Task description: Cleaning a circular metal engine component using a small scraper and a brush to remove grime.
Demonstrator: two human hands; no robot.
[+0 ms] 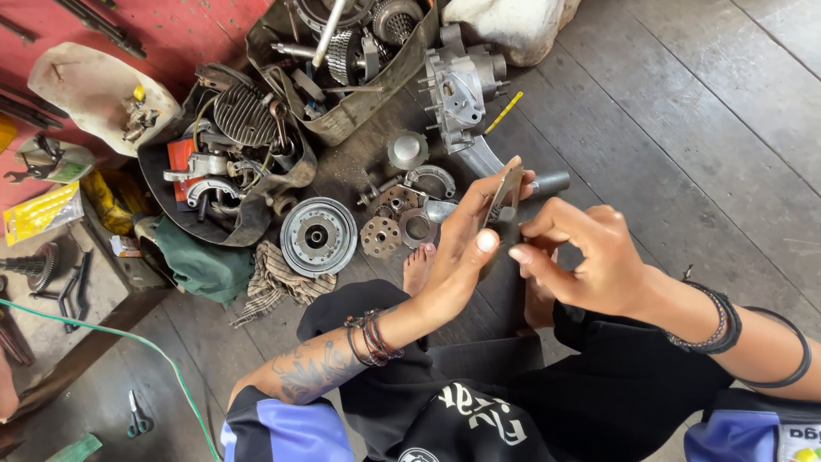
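Observation:
My left hand (pixel 466 248) holds a flat, narrow metal plate (pixel 505 195) upright between thumb and fingers, over my lap. My right hand (pixel 581 252) pinches the lower edge of the same plate with fingertips, just right of the left hand. Both wrists wear dark bracelets. Below the hands my bare feet rest on the wooden plank floor (pixel 684 128). Just beyond the plate lie a grey metal tube (pixel 552 182) and an aluminium engine casing (pixel 462 85).
Engine parts lie spread on the floor: a round clutch drum (pixel 318 235), a small perforated disc (pixel 380 237), a ring (pixel 417 228), a cylinder head (pixel 244 115) in a black tub, and a tray of gears (pixel 359 51). Green scissors (pixel 138 421) and a green cable lie left.

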